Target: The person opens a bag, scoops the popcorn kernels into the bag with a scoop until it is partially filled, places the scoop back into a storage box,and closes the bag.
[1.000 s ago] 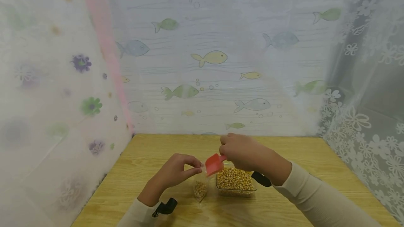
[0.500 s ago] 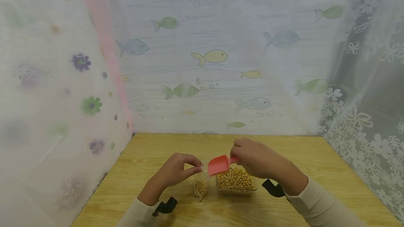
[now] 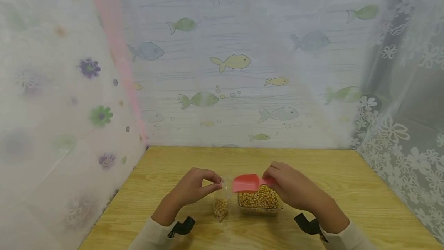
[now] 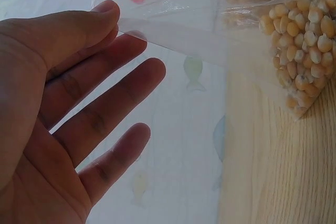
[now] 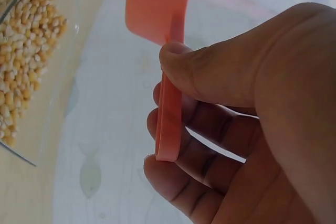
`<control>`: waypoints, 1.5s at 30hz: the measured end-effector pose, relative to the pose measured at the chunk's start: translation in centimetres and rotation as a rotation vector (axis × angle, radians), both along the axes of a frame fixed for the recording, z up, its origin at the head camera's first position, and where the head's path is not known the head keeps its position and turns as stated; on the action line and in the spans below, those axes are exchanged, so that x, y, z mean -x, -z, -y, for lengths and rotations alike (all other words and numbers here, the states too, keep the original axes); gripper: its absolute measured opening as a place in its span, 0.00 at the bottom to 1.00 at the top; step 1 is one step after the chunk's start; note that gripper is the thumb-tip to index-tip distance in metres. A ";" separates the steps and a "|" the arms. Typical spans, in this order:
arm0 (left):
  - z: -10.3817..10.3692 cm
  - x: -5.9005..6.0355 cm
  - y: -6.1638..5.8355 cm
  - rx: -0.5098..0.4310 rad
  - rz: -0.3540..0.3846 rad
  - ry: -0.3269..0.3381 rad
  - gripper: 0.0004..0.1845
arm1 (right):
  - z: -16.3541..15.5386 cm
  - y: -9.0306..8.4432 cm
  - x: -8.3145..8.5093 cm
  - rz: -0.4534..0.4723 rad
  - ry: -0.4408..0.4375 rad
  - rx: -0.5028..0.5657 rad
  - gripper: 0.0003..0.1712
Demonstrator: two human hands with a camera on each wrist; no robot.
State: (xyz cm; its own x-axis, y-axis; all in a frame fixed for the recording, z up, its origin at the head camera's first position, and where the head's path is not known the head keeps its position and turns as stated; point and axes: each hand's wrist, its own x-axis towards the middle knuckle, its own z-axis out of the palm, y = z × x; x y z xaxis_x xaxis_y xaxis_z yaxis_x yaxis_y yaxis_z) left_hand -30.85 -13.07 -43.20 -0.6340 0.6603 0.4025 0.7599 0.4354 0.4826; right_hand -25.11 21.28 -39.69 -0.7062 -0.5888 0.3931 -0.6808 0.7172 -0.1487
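Filling seems underway: left hand pinches the bag, right hand grips the scoop, which likely needs dipping into the corn.

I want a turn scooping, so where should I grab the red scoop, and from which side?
Probably hold the scoop by its slim handle, coming from the right, where the right hand pinches it. In the head view, the handle points right and the wide blade left toward the clear bag, so gripping there might get in the way.
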 end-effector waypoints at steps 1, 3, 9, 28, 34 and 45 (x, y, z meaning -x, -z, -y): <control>0.0 0.0 0.0 0.002 0.000 0.000 0.07 | -0.2 0.2 -0.1 0.021 0.008 0.017 0.06; -0.1 0.0 -0.1 0.004 -0.002 0.003 0.06 | -0.5 0.5 -0.3 0.056 0.023 0.045 0.07; -0.1 -0.1 -0.2 0.006 0.005 -0.004 0.05 | -1.7 1.3 -0.2 0.102 0.055 0.060 0.07; 0.0 0.1 0.0 -0.009 -0.051 -0.053 0.05 | -5.3 1.1 0.3 0.207 0.092 0.008 0.07; 0.7 0.3 -0.2 -0.053 -0.038 -0.077 0.05 | -5.3 0.7 0.3 0.176 0.121 -0.017 0.07; 1.1 0.7 0.1 -0.032 0.042 -0.082 0.06 | -4.3 1.1 0.1 0.179 0.153 -0.030 0.07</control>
State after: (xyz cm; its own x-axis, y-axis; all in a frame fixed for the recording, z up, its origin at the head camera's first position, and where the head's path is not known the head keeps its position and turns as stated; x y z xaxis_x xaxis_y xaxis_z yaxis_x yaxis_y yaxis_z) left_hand -31.51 -14.20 -43.35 -0.7022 0.5927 0.3946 0.7012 0.4793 0.5278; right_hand -25.20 25.61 -40.80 -0.8448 -0.4794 0.2378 -0.5289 0.8157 -0.2345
